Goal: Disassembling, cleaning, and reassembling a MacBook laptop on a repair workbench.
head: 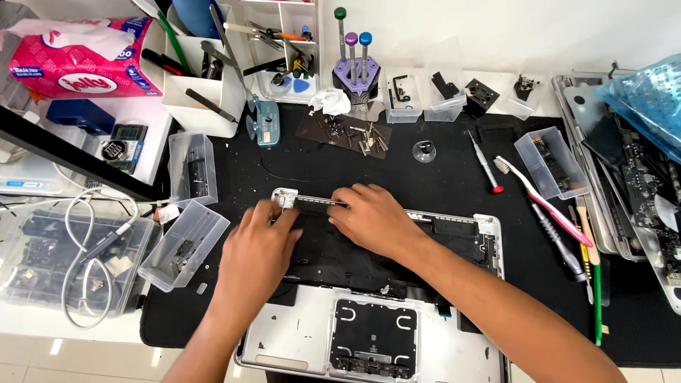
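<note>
An opened silver aluminium laptop case (489, 230), stripped of its boards and lying bottom-up on a black work mat (454, 181), is sitting squarely before the person, so both hands are reaching it without stretching. The left hand (259, 245) is pressing down near the case's far left corner, fingers curled and close together on the small silver hinge bracket (285, 199), seemingly steadying it. The right hand (372, 216) is lying flat and fairly spread over the dark inner panel, its fingertips (339, 203) touching the thin dark strip (316, 203) running along the far edge just beside the bracket; whether they are pinching anything is not clear. The black trackpad underside (374, 335) is facing up at the near edge. Clear plastic parts boxes (186, 241) are lying just left of the case, probably keeping removed pieces sorted and close. A red-tipped screwdriver (484, 162), a white and pink toothbrush (543, 201) and a small dark screw tray (344, 132) are resting on the mat within easy reach beyond and to the right.
</note>
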